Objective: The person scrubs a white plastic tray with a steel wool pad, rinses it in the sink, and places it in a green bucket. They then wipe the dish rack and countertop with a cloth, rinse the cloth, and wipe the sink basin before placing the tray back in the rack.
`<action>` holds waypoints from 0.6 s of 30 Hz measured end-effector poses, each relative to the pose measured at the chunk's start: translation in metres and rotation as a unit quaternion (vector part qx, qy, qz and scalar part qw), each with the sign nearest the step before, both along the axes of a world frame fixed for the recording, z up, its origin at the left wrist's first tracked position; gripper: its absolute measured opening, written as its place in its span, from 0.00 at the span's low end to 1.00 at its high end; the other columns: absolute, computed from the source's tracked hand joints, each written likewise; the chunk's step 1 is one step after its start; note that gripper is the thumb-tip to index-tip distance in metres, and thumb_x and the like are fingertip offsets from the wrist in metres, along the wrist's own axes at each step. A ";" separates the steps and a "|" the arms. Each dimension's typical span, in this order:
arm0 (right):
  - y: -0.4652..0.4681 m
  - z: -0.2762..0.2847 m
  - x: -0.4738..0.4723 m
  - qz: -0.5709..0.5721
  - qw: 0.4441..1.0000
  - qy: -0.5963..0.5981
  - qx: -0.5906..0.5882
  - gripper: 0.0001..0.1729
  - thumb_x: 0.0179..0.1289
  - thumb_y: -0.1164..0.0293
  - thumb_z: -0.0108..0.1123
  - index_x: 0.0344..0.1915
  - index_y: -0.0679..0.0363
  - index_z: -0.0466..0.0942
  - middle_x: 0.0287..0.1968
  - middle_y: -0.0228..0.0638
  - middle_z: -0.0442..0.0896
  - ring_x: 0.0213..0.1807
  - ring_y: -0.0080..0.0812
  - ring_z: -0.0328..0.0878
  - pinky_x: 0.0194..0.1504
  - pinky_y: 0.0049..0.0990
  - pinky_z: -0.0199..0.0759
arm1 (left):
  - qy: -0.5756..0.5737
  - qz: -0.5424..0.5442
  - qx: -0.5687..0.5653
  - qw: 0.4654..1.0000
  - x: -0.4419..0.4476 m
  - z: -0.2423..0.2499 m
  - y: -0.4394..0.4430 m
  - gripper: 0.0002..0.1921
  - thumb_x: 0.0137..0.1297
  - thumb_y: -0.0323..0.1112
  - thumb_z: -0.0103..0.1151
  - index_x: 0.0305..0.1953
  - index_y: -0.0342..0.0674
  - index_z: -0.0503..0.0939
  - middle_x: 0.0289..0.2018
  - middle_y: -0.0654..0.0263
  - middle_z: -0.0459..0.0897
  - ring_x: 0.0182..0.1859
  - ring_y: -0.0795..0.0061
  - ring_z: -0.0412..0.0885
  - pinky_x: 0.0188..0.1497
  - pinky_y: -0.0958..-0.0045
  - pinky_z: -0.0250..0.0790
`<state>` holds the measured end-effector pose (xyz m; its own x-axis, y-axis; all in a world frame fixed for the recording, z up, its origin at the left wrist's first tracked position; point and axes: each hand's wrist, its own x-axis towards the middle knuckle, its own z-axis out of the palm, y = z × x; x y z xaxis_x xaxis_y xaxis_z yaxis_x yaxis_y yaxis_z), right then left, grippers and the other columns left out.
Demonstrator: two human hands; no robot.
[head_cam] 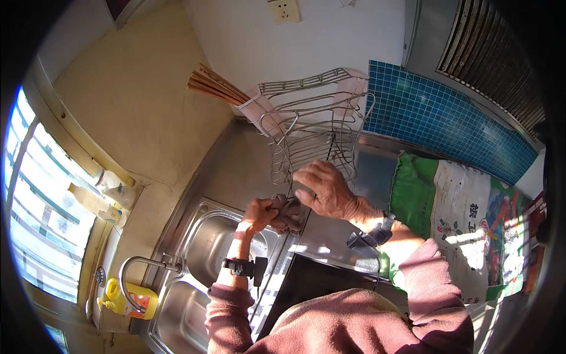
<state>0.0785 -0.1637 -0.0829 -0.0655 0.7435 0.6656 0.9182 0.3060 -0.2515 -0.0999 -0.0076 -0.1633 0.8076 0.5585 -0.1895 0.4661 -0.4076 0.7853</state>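
A crumpled grey-brown cloth (286,214) is bunched in my left hand (258,216), over the corner between the sink and the counter. My right hand (328,191) is just above and to the right of the cloth, at the near end of a metal wire dish rack (316,144). Its fingers are curved and its thumb is apart from them. Whether those fingers grip a rack wire is not clear. Wooden chopsticks (219,86) stick out of a pale pink holder (263,113) on the rack's left side. A second pink holder (351,90) is at the right.
A double-bowl steel sink (210,248) with a curved faucet (132,265) lies to the left. Beside it stands a yellow pump bottle (132,298). Plastic bottles (115,190) are on the windowsill. A large green-and-white printed sack (460,225) covers the right counter. A dark panel (305,287) is before me.
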 end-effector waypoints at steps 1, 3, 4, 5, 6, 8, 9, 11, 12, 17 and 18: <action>-0.004 -0.026 -0.014 0.010 0.990 0.071 -0.120 0.30 0.48 0.66 0.65 0.52 0.62 0.69 0.49 0.41 0.74 0.51 0.43 0.71 0.54 0.38 0.66 | -0.067 -0.020 -0.092 0.993 0.006 0.005 -0.010 0.11 0.60 0.26 0.54 0.43 0.31 0.77 0.31 0.63 0.81 0.36 0.79 0.77 0.41 0.73 0.72; -0.005 -0.076 -0.024 0.040 0.970 0.222 -0.091 0.34 0.50 0.68 0.65 0.58 0.61 0.64 0.49 0.43 0.75 0.52 0.41 0.72 0.53 0.33 0.68 | -0.172 -0.048 -0.260 0.949 0.014 0.016 -0.034 0.12 0.63 0.28 0.53 0.46 0.30 0.75 0.32 0.63 0.81 0.38 0.79 0.77 0.42 0.74 0.72; -0.004 -0.097 -0.022 0.067 0.948 0.300 -0.087 0.30 0.51 0.71 0.63 0.56 0.62 0.67 0.45 0.43 0.77 0.46 0.36 0.75 0.47 0.30 0.70 | -0.077 -0.098 -0.157 0.980 0.018 0.026 -0.039 0.12 0.64 0.29 0.52 0.48 0.30 0.74 0.34 0.62 0.81 0.40 0.79 0.77 0.43 0.74 0.72; -0.004 -0.113 -0.016 0.083 0.914 0.380 -0.115 0.26 0.52 0.74 0.61 0.54 0.64 0.69 0.41 0.42 0.79 0.39 0.32 0.77 0.42 0.27 0.72 | 0.018 -0.144 -0.049 0.988 0.022 0.037 -0.043 0.13 0.66 0.29 0.50 0.49 0.30 0.73 0.35 0.62 0.81 0.41 0.79 0.76 0.43 0.74 0.71; -0.003 -0.124 -0.009 0.064 0.889 0.435 -0.129 0.24 0.52 0.75 0.59 0.51 0.65 0.70 0.37 0.40 0.79 0.35 0.30 0.76 0.38 0.26 0.72 | 0.014 -0.181 0.035 0.983 0.021 0.050 -0.046 0.13 0.66 0.27 0.50 0.50 0.30 0.72 0.37 0.61 0.81 0.42 0.78 0.77 0.44 0.73 0.72; -0.004 -0.129 0.010 0.035 0.824 0.547 -0.144 0.19 0.52 0.77 0.55 0.47 0.66 0.74 0.29 0.38 0.79 0.26 0.25 0.74 0.30 0.24 0.71 | -0.153 -0.108 0.083 0.979 0.020 0.087 -0.043 0.15 0.61 0.24 0.52 0.50 0.32 0.72 0.36 0.57 0.81 0.41 0.70 0.79 0.43 0.71 0.72; -0.006 -0.125 0.021 -0.010 0.839 0.524 -0.145 0.20 0.52 0.77 0.52 0.48 0.67 0.74 0.31 0.37 0.80 0.28 0.24 0.74 0.32 0.23 0.70 | -0.202 -0.049 0.087 0.974 0.020 0.104 -0.046 0.16 0.59 0.23 0.54 0.50 0.34 0.71 0.36 0.55 0.81 0.40 0.66 0.80 0.43 0.70 0.72; -0.005 -0.108 0.042 -0.100 0.853 0.485 -0.166 0.22 0.51 0.79 0.48 0.49 0.67 0.74 0.35 0.35 0.82 0.32 0.21 0.74 0.35 0.22 0.70 | -0.397 -0.015 0.314 0.862 0.029 0.143 -0.043 0.20 0.56 0.19 0.54 0.52 0.35 0.71 0.40 0.55 0.80 0.43 0.63 0.80 0.43 0.70 0.72; 0.000 -0.098 0.049 -0.095 0.846 0.506 -0.139 0.21 0.53 0.76 0.48 0.49 0.67 0.73 0.32 0.36 0.81 0.30 0.21 0.73 0.35 0.23 0.69 | -0.386 -0.018 0.403 0.830 0.031 0.162 -0.042 0.21 0.54 0.19 0.54 0.52 0.35 0.70 0.42 0.55 0.79 0.44 0.60 0.80 0.44 0.70 0.72; 0.055 -0.071 0.056 -0.140 0.928 0.308 0.156 0.16 0.51 0.73 0.54 0.42 0.63 0.74 0.36 0.41 0.78 0.37 0.37 0.77 0.39 0.30 0.71 | -0.259 -0.122 0.595 0.751 0.090 0.196 -0.031 0.26 0.53 0.28 0.59 0.56 0.37 0.68 0.44 0.56 0.79 0.47 0.52 0.75 0.52 0.61 0.66; 0.067 -0.070 0.054 -0.151 0.934 0.268 0.180 0.15 0.51 0.72 0.55 0.41 0.62 0.74 0.37 0.42 0.77 0.39 0.42 0.77 0.40 0.33 0.71 | -0.262 -0.115 0.554 0.782 0.101 0.193 -0.030 0.24 0.54 0.36 0.60 0.53 0.39 0.71 0.39 0.59 0.79 0.43 0.56 0.76 0.50 0.59 0.65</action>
